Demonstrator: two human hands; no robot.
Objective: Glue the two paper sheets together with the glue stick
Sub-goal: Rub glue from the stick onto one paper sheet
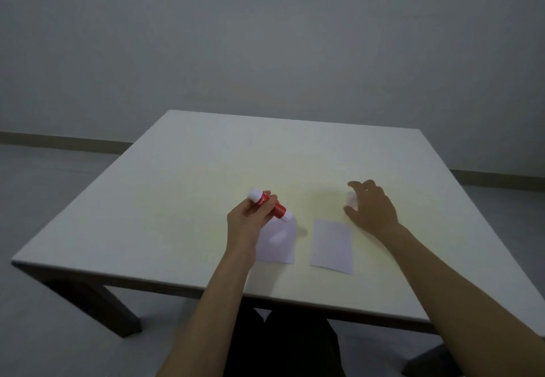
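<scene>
Two small white paper sheets lie side by side near the table's front edge: the left sheet [280, 244] and the right sheet [332, 247]. My left hand [246, 220] grips a red glue stick [271, 204] with white ends, held tilted just above the left sheet's far edge. My right hand [370, 207] hovers over the table beyond the right sheet, fingers curled around a small white object [351, 198], probably the cap. Whether the fingers pinch it or only surround it is unclear.
The white square table [206, 170] stands on dark legs on a grey floor, with a plain grey wall behind. My dark-clothed legs show under the front edge.
</scene>
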